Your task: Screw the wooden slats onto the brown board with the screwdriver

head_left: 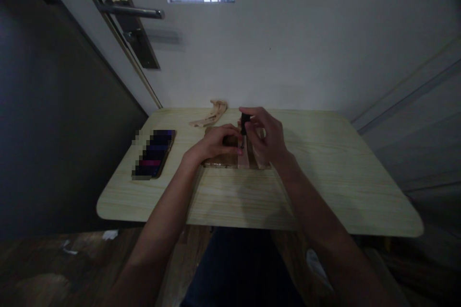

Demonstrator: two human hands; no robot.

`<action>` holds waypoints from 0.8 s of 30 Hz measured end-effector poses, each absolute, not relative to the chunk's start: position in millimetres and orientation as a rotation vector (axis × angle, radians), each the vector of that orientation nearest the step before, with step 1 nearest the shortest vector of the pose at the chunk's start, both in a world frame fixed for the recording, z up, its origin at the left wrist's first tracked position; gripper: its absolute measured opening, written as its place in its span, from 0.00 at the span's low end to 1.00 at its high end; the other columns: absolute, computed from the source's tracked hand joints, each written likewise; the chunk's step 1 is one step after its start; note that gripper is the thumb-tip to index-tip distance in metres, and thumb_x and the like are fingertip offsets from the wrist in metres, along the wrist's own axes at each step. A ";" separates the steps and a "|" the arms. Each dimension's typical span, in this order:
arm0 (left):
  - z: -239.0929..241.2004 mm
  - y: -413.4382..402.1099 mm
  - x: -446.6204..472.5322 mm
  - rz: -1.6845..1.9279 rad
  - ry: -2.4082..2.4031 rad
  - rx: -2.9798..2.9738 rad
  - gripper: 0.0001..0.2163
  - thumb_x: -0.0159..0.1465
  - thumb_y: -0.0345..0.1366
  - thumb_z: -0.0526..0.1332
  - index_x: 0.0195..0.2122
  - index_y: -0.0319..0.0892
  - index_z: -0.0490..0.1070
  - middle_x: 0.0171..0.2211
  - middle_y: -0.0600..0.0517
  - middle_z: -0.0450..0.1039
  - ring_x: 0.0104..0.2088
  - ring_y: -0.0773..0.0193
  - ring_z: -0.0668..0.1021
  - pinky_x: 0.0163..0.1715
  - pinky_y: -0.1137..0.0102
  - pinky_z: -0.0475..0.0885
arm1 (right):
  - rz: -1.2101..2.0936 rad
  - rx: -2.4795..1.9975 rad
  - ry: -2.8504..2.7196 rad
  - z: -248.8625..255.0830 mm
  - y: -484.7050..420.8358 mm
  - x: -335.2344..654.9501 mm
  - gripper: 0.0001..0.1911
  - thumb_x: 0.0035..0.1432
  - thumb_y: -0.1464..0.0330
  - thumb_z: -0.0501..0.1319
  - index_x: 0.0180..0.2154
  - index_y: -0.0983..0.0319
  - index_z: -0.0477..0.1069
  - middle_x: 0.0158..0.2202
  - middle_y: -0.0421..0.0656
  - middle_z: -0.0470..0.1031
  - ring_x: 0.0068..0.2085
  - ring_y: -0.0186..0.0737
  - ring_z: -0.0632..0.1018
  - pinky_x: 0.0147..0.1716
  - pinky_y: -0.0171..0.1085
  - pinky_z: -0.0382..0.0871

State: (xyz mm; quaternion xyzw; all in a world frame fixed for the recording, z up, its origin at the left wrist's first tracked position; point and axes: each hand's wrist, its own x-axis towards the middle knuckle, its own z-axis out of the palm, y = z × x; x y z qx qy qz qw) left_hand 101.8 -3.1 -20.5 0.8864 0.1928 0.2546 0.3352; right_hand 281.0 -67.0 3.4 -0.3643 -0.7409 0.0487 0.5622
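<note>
On the table, a brown board [222,160] with a shiny front edge lies beneath both hands. A pale narrow strip [243,159] runs front to back across it. My right hand [268,134] grips a short black cylinder [245,123] upright between thumb and fingers, above the strip; its exact kind cannot be made out. From the left, my left hand [219,143] reaches in with thumb and forefinger curled close together at the strip, just below the cylinder. Something small and dark sits between those fingertips, too small to name. Part of the board is hidden under my hands.
A crumpled tan strip [212,116] lies at the table's back edge. To the left rests a phone [154,153], partly pixelated. The pale wooden table [342,177] stands against a white door [306,33] with a metal handle [133,11].
</note>
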 end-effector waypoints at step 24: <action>-23.8 -2.6 101.4 0.689 0.494 2.294 0.15 0.56 0.42 0.70 0.42 0.43 0.76 0.45 0.48 0.76 0.46 0.59 0.77 0.48 0.64 0.71 | 0.228 -0.891 -1.554 -7.7 -57.7 286.1 0.17 0.52 0.62 0.69 0.44 0.51 0.71 0.40 0.37 0.71 0.36 0.32 0.75 0.30 0.32 0.75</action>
